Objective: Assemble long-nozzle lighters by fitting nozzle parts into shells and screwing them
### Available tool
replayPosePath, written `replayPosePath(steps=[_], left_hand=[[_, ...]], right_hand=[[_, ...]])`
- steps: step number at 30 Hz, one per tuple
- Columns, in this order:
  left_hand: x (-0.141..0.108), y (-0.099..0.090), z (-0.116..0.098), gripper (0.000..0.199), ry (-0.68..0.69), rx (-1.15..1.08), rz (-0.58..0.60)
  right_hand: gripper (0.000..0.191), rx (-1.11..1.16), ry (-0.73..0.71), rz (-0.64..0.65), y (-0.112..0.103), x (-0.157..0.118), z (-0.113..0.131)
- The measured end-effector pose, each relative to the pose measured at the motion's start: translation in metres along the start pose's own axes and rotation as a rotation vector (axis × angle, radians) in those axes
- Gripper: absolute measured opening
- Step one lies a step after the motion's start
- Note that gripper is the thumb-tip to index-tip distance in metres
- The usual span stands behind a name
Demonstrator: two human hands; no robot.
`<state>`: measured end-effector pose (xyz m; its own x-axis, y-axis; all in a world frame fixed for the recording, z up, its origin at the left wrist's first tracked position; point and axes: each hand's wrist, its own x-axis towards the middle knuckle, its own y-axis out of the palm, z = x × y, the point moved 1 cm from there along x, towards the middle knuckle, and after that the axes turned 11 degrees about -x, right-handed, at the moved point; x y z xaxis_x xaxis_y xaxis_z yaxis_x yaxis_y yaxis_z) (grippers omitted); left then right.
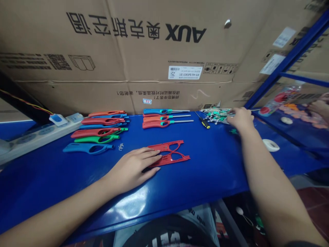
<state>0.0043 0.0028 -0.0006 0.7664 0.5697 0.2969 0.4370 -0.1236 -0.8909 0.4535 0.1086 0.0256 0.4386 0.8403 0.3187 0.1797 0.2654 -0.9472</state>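
Observation:
My left hand lies with its fingers stretched out over the left ends of two red lighter casing halves. The halves rest side by side on the blue tabletop, their trigger loops showing to the right of my fingers. At the back right, my right hand reaches to a pile of thin metal lighter rods with green parts. Its fingers are bent together at the pile's right side; whatever is between them is hidden. A small green piece lies just below this hand.
Several coloured lighter casings lie stacked at the left, beside a power strip. Three lighters with metal rods lie at the back centre. A screwdriver and a white tape roll are to the right. Cardboard walls the back.

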Motion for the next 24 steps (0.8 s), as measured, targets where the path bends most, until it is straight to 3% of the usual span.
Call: replayPosePath(steps=[7, 14, 19, 24], left_hand=[[-0.002, 0.001, 0.005, 0.032, -0.003, -0.005, 0.004], [-0.001, 0.000, 0.006, 0.030, -0.003, -0.024, 0.006], [-0.001, -0.001, 0.006, 0.030, 0.001, -0.018, -0.001], [-0.001, -0.001, 0.004, 0.029, 0.003, -0.018, -0.005]], right_hand=[[0.032, -0.023, 0.070, 0.085, 0.024, 0.006, -0.004], [0.037, 0.003, 0.075, 0.065, 0.029, 0.009, -0.004], [0.028, 0.026, 0.070, 0.051, 0.032, 0.011, -0.007], [0.046, 0.047, 0.063, 0.016, 0.034, 0.013, -0.007]])
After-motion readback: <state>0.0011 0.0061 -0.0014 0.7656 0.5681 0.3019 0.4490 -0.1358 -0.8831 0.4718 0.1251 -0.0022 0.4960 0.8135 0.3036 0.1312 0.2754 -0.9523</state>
